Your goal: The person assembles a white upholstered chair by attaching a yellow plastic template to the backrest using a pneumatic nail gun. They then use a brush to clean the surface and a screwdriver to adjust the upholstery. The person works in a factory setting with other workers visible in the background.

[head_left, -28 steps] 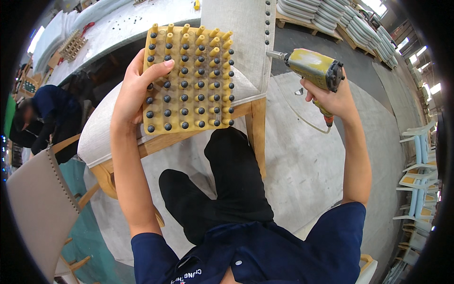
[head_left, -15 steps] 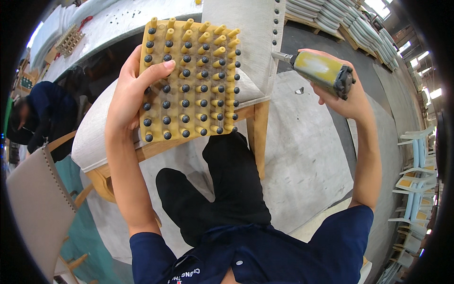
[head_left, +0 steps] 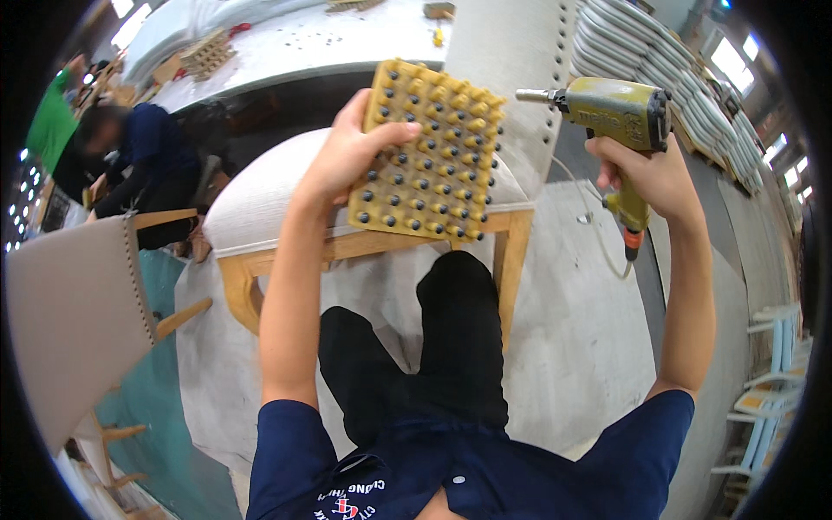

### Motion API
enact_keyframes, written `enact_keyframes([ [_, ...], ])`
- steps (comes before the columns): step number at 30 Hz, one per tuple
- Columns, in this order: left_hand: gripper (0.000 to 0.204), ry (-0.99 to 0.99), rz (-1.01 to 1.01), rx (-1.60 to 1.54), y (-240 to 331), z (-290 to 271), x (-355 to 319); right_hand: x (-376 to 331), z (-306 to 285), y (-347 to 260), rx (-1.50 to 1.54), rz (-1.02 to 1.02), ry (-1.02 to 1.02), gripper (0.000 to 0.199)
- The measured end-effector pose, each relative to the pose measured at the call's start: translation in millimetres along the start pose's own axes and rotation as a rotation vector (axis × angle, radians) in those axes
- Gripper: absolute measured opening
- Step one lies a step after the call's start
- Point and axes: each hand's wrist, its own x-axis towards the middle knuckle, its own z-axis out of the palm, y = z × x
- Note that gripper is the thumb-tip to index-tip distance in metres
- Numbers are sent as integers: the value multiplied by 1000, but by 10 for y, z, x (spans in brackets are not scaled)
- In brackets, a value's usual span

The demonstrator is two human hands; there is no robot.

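Up at twelve o'clock, my left hand (head_left: pixel 351 152) holds a yellow tray (head_left: pixel 429 152), a flat square block tilted a little, its face set with neat rows of dark round-headed studs standing in small raised sockets. My thumb lies across its left face and the fingers wrap behind the edge, so the grip is closed on it. The tray hangs just above the seat of a chair (head_left: pixel 277 204), whose pale cloth looks coarse and woven, stretched over a rounded cushion on a light wooden frame; one square leg drops down at about one o'clock from my knees.

My right hand (head_left: pixel 650 178), at two o'clock, is clenched around the handle of a nail gun (head_left: pixel 611 113), olive-yellow and scuffed, with a thin metal nose pointing left toward the tray, not touching it. A thin hose trails from the butt of the handle. Both my arms are raised and stretched forward, elbows slightly bent.

Behind the gun rises the chair's upholstered back (head_left: pixel 511 61), edged with a line of dark studs. Another pale chair (head_left: pixel 74 321) stands at nine o'clock.
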Motion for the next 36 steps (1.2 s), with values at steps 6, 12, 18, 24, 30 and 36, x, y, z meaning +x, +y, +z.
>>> enact_keyframes([
  [6, 66, -28, -19, -41, 35, 0, -20, 187, 418, -591, 62, -119, -184, 16],
  [12, 68, -17, -26, -41, 57, -5, -71, 437, 691, -828, 74, -213, -235, 19],
  [18, 63, -44, -18, -56, 54, -15, -23, 504, 761, -915, 29, -254, -296, 21],
  [24, 66, 21, -29, -2, -15, 26, -40, 162, 294, -358, 112, -203, 53, 20],
  [30, 61, -36, -104, -78, 8, -11, 3, -280, 133, 490, 32, -46, 161, 21],
  [36, 54, -68, -108, -116, -19, -22, 39, -582, 175, 849, 53, -42, 120, 36],
])
